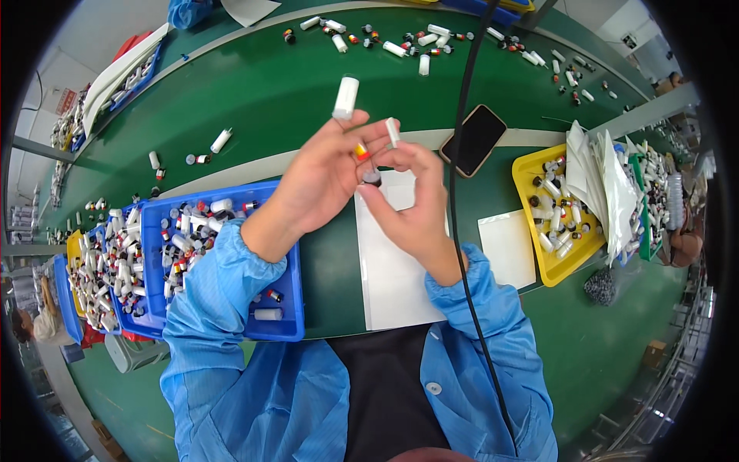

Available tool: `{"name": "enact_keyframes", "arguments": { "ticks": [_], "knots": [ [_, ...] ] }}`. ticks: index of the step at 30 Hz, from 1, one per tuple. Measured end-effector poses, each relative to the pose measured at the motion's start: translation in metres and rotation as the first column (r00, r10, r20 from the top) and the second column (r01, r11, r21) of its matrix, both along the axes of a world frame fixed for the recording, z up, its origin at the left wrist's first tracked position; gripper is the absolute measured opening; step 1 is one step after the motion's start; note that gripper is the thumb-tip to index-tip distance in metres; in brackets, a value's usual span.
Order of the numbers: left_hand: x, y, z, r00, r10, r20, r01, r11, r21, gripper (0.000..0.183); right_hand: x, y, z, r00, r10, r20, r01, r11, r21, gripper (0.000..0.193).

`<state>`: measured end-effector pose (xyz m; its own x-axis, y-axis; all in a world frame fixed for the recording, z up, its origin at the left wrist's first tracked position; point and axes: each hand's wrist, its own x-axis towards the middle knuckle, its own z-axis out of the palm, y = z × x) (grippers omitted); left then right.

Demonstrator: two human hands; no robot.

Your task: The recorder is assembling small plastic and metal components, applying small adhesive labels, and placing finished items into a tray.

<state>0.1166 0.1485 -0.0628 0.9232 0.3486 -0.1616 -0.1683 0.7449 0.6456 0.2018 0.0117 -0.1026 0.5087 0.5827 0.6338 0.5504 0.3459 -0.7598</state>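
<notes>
My left hand is turned palm up with its fingers curled around a small red-and-yellow cylindrical piece. A white cylinder stands out beyond its fingertips; whether they grip it I cannot tell. Close by on the right, my right hand has thumb and fingers bent around a small dark part with a grey top. A slim white piece rises at the right hand's index finger, where both hands' fingers meet. Below them lies a white sheet.
On my left, a blue tray holds many small parts. A yellow tray with similar parts stands at right, beside white sheets. A phone lies beyond my right hand. A black cable hangs across the view. Loose parts dot the green surface.
</notes>
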Motion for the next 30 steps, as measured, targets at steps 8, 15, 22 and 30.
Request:
{"name": "enact_keyframes", "arguments": {
  "ticks": [8,15,22,30],
  "knots": [
    [0.001,-0.010,-0.020,0.988,-0.153,-0.005,0.150,0.960,0.236,0.044,-0.003,0.001,-0.035,0.974,-0.049,-0.221,0.054,0.998,0.019,0.049],
    [0.001,-0.011,-0.039,0.995,-0.050,-0.091,0.079,0.931,0.355,0.052,0.009,-0.006,-0.030,0.943,-0.254,0.213,0.257,0.966,0.016,0.043],
    [0.002,-0.008,-0.036,0.998,-0.012,-0.068,0.029,0.968,0.248,0.050,0.006,-0.002,-0.036,0.982,-0.187,-0.004,0.187,0.982,0.038,0.030],
    [0.004,-0.005,-0.051,0.997,-0.009,-0.076,0.037,0.926,0.377,0.042,0.007,-0.002,-0.047,0.977,-0.194,-0.093,0.194,0.981,-0.010,0.027]
  ]
}}
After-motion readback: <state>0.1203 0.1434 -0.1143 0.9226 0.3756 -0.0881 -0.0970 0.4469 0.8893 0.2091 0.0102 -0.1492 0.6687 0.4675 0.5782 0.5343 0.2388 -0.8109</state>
